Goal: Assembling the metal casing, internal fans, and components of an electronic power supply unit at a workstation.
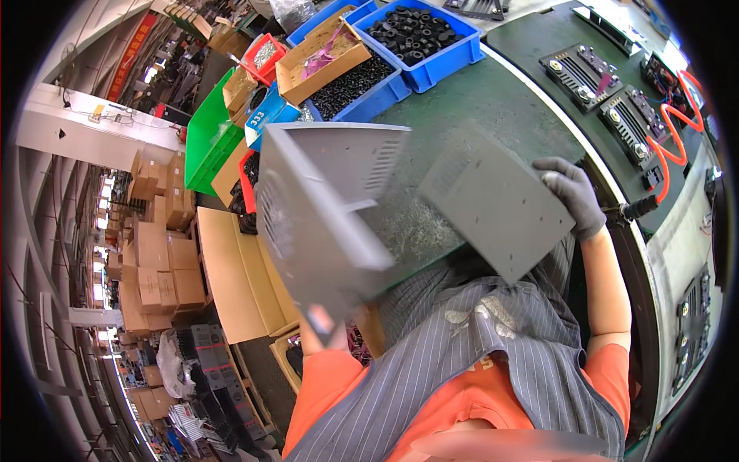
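- The green workbench (531, 104) curves in front of you, running from the bins to the far right.
- The grey bent casing (296, 223), with slots in 1 wall, is tilted and blurred on your left, in front of the bins.
- The flat grey panel (496, 200) sits slantwise on your right, dotted with small holes, its lowest corner over your lap.
- The green bin (204, 158) stands beyond the casing, at the left.
- 2 blue bins stand at the back: 1 holds black round parts (408, 35), the other smaller black pieces.
- The open cardboard box (331, 68), with pink material inside, rests over the second bin.
- Your right hand (573, 199), in a grey glove, grips the panel by its right edge.
- Your left hand (317, 316) is blurred and mostly hidden at the casing's lower end; you cannot tell how its fingers are set.
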The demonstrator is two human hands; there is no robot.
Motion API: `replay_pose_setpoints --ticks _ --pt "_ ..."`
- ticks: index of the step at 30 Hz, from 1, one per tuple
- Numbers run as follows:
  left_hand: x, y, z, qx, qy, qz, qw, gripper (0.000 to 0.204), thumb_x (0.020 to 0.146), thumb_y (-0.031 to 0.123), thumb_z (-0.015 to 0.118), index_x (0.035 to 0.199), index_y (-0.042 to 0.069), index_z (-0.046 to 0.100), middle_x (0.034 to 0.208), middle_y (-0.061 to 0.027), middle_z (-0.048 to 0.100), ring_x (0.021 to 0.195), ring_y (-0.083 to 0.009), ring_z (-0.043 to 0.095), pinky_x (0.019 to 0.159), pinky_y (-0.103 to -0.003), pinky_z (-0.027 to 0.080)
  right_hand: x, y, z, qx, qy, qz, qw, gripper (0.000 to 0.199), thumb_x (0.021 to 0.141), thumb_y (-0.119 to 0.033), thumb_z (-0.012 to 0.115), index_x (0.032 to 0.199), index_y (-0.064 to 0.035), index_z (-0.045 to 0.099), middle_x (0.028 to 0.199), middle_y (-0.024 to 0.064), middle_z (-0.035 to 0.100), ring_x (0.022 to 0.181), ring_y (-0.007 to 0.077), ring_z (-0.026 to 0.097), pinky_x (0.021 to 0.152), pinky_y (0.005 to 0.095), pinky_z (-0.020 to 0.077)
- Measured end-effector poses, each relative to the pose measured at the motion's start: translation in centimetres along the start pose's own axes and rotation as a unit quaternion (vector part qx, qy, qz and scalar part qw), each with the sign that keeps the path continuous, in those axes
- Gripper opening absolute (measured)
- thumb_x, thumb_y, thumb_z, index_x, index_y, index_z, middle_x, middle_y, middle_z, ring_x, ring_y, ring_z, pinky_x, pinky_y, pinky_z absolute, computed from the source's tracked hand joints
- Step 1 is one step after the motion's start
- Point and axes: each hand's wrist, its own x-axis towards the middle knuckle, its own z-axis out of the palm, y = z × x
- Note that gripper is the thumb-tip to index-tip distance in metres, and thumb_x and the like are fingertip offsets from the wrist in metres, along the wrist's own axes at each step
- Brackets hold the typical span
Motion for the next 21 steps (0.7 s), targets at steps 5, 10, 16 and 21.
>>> replay_pose_setpoints --ticks 5,10,16,21 --pt "0.2 -1.6 0.1 0.153 -0.276 0.318 0.894 0.026 0.087 0.019 0.065 0.110 0.011 0.073 0.115 -0.0111 0.071 0.116 -0.0303 0.062 0.101 -0.043 0.048 5.3 0.9 -2.6 -0.007 0.151 -0.074 0.986 0.031 0.090 -0.018 0.062 0.115 -0.0007 0.067 0.094 0.0029 0.067 0.083 0.0105 0.061 0.076 0.0253 0.0497" --pt "-0.5 -6.4 2.7 0.436 -0.434 0.263 0.743 0.036 0.080 0.019 0.068 0.116 0.015 0.070 0.129 -0.0067 0.064 0.129 -0.0310 0.052 0.111 -0.047 0.036 6.0 1.1 -2.3 -0.330 0.193 -0.071 0.921 0.038 0.087 -0.028 0.064 0.118 -0.0074 0.068 0.092 0.0075 0.071 0.089 0.0161 0.067 0.083 0.0301 0.0512" --pt "-2.6 -7.0 2.4 0.429 -0.484 0.175 0.742 0.051 0.077 0.012 0.062 0.127 0.014 0.064 0.136 -0.0121 0.057 0.137 -0.0336 0.044 0.120 -0.052 0.022 4.1 1.1 -1.9 -0.579 0.229 -0.197 0.758 0.037 0.084 -0.030 0.066 0.116 -0.0115 0.069 0.115 0.0151 0.066 0.111 0.0327 0.060 0.096 0.0417 0.0470" --pt "-8.1 -6.7 2.4 0.506 -0.447 0.179 0.716 0.066 0.084 0.049 0.064 0.141 0.018 0.052 0.150 -0.0178 0.040 0.146 -0.0401 0.025 0.120 -0.059 0.015 4.8 1.5 -1.4 -0.551 0.254 -0.159 0.779 0.041 0.086 -0.036 0.067 0.120 -0.0119 0.067 0.116 0.0141 0.065 0.113 0.0328 0.058 0.098 0.0433 0.0457"
